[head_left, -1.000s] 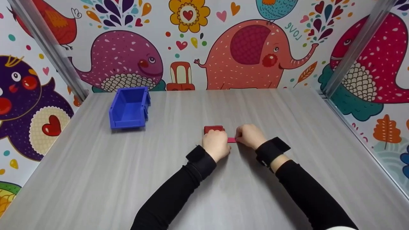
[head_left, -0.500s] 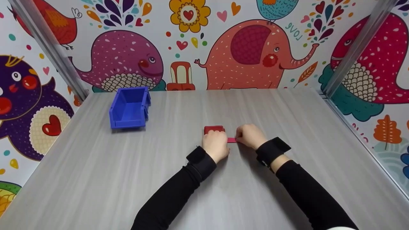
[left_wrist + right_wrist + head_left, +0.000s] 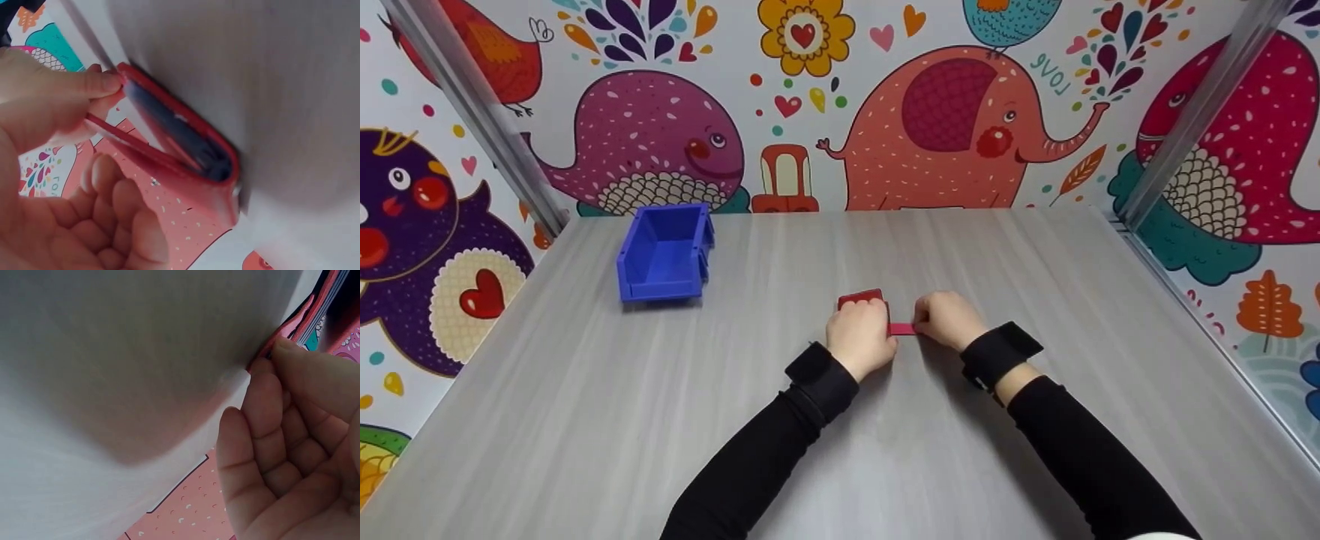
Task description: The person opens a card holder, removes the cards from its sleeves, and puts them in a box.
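- At twelve o'clock on the bench [image 3: 585, 420], your left hand [image 3: 859, 336] grips the red wallet [image 3: 861, 295], partly open.
- Toward one o'clock, your right hand [image 3: 949, 321] pinches the pink strap [image 3: 901, 328].
- Apparently you're opening the wallet; next, steady the strap and spread the wallet wider.

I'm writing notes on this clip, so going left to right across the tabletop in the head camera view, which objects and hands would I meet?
Blue bin, left hand, pink strap, right hand.
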A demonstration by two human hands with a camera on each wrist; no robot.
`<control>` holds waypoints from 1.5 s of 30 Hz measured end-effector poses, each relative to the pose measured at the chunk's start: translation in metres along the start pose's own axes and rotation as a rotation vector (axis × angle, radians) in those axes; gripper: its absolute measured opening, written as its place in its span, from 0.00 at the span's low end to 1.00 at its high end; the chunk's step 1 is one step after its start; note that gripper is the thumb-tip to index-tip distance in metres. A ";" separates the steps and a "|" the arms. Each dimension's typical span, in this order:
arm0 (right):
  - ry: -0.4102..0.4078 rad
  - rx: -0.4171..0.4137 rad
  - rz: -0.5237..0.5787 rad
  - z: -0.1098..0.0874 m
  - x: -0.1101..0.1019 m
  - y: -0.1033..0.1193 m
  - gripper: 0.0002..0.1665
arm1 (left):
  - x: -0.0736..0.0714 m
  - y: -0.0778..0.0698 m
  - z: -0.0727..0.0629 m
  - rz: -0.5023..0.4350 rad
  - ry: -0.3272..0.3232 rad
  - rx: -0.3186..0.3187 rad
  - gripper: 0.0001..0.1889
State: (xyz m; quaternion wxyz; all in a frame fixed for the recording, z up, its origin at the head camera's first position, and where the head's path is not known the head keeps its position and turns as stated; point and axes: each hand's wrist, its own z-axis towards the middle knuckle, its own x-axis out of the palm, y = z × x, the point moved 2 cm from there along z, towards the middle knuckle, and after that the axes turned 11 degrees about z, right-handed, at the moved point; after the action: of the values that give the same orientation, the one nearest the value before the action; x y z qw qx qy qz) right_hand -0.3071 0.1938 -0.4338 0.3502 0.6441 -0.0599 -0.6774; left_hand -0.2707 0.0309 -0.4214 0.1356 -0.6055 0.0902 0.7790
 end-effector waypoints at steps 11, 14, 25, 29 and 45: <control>-0.015 -0.027 0.004 0.000 0.001 -0.001 0.07 | -0.013 0.015 -0.010 -0.102 -0.052 -0.015 0.11; -0.014 -0.015 -0.003 0.000 0.001 -0.001 0.07 | -0.016 0.021 -0.013 -0.142 -0.078 -0.029 0.10; -0.011 -0.007 -0.015 -0.001 0.000 -0.001 0.07 | -0.023 0.039 -0.024 -0.222 -0.174 -0.072 0.08; -0.004 -0.006 -0.011 0.000 0.001 0.000 0.07 | -0.023 0.046 -0.027 -0.228 -0.172 -0.100 0.07; 0.010 0.028 -0.012 -0.001 0.000 0.001 0.06 | -0.023 0.073 -0.035 -0.245 -0.110 -0.173 0.07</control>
State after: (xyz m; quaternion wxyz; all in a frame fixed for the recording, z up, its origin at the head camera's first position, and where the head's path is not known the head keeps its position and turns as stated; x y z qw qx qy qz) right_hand -0.3062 0.1935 -0.4338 0.3373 0.6526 -0.0636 -0.6755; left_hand -0.2562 -0.0509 -0.4095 0.1818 -0.5778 -0.0593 0.7935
